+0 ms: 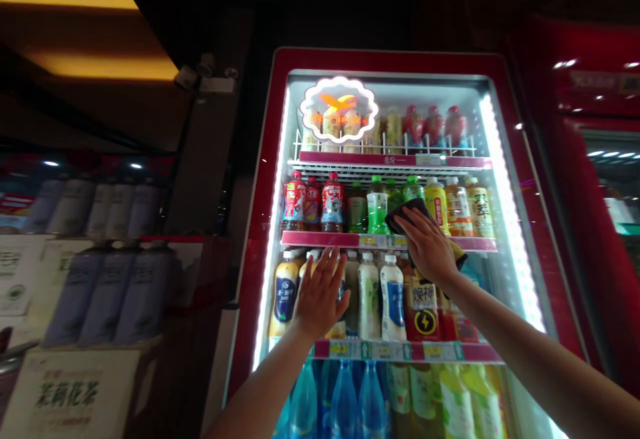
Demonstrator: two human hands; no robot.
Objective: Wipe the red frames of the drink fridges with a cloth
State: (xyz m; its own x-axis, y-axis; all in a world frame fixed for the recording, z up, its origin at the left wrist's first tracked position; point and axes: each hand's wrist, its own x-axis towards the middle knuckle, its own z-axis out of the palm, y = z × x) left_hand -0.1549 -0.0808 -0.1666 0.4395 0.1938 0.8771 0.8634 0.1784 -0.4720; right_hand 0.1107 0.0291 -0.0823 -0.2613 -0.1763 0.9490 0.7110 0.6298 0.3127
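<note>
Cloth axis: the dark cloth [407, 214] is set slantwise against the glass door [435, 92], long axis run from upper left to lower right; dark end aimed upper left, yellow-edged end [457, 254] showing lower right past the wrist side.
Cloth place: right of the door's middle, in front of the second-shelf bottles and the shelf strip [345, 239] below them; partly covered by the right hand [426, 242].
Cooler: red frame [380, 59] stood upright, bright light strips down both inner sides; round lit sign [339, 111] seen at upper left.
Bottles: rows stacked behind glass; red-capped ones [333, 202] at left of second shelf, yellow one [436, 206] just right of the cloth, blue ones [344, 399] on the low shelf.
Blocked view: some third-shelf bottles hidden by the left hand [323, 292]; green and brown labels partly covered by cloth and right forearm.
Sides: lilac bottles [103, 296] stacked on a white box [75, 392] at left; second red cooler [590, 92] at right.
Right grip: fingers nearly straight, laid over the cloth, which is held under them.
Left grip: fingers spread, nothing held; palm turned to the glass, contact cannot be told.
</note>
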